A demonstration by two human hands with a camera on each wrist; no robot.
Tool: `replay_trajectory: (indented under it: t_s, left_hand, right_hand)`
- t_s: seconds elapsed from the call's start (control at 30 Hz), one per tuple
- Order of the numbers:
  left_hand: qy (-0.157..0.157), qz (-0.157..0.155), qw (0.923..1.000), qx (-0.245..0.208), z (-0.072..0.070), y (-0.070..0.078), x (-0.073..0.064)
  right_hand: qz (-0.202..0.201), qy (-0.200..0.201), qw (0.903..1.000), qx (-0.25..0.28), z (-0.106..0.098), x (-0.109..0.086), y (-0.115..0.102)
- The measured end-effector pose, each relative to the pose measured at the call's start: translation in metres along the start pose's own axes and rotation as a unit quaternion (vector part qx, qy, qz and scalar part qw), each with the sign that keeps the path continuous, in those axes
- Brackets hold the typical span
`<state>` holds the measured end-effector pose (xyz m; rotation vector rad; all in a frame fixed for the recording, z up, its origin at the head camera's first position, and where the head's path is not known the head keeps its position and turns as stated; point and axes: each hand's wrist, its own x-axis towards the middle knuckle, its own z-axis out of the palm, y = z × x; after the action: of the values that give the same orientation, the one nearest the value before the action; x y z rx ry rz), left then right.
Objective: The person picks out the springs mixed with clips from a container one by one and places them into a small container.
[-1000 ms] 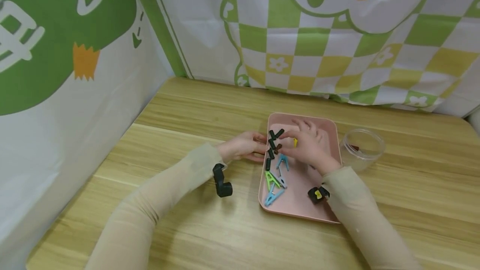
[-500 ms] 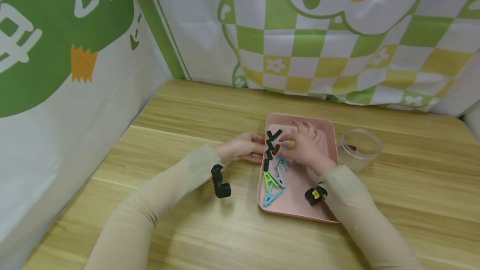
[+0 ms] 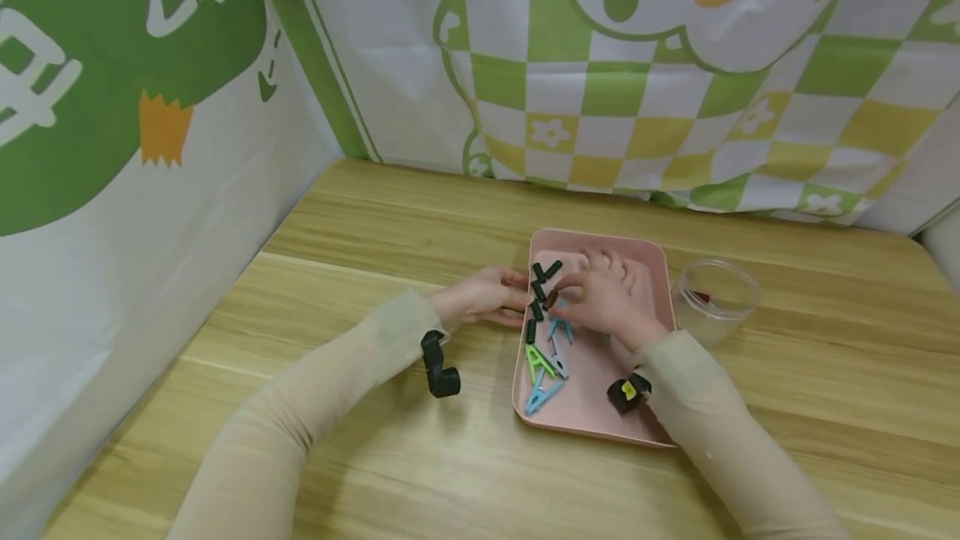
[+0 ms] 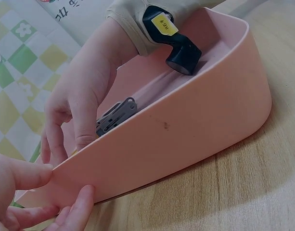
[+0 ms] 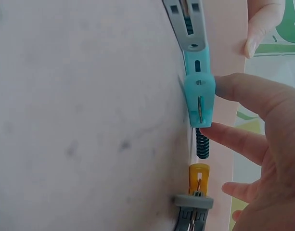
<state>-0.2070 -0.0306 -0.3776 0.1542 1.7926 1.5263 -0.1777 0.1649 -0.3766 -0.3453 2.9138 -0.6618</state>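
Note:
A shallow pink tray (image 3: pixel 592 430) holds small coiled pieces and clothespins. Inside it, my right hand (image 3: pixel 600 300) has thumb and forefinger at the two ends of a brown coiled piece (image 3: pixel 551 299), lightly pinching it. In the right wrist view, the same fingers overlap a light-blue clothespin (image 5: pixel 200 96), with a dark coil (image 5: pixel 202 144) beneath. My left hand (image 3: pixel 491 294) rests straight fingertips against the outside of the tray's left wall. The left wrist view shows its fingers (image 4: pixel 82 204) spread along that wall, one at the rim.
A row of dark coils (image 3: pixel 538 291) runs down the tray's left side, above a green clothespin (image 3: pixel 538 362) and another blue clothespin (image 3: pixel 543 397). Right of the tray stands a clear round jar (image 3: pixel 716 302) with a reddish-brown piece inside. A patterned cloth (image 3: pixel 622 115) hangs behind the table.
The brown coil, tilted at my right fingertips earlier, lay beside the dark coils with the fingers slightly off it; now the fingertips are back on it. The left hand stays at the wall.

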Motion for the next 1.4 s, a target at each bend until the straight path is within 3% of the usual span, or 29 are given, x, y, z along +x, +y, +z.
replay_trajectory:
  t_s: [0.4, 0.8, 1.4]
  left_hand:
    - [-0.005, 0.006, 1.0, -0.006, 0.0014, 0.0008, -0.001]
    - [0.002, 0.003, 1.0, -0.007, 0.0006, -0.0031, 0.0012]
    - [0.008, 0.005, 0.9999, -0.01, 0.0016, -0.0008, 0.0002]
  right_hand:
    - [-0.004, 0.002, 1.0, 0.002, 0.0027, 0.0006, 0.0001]
    - [0.02, -0.017, 0.9995, 0.017, 0.0044, 0.0029, 0.0007]
    - [0.009, -0.005, 0.9998, 0.017, 0.0047, 0.0043, -0.0001]
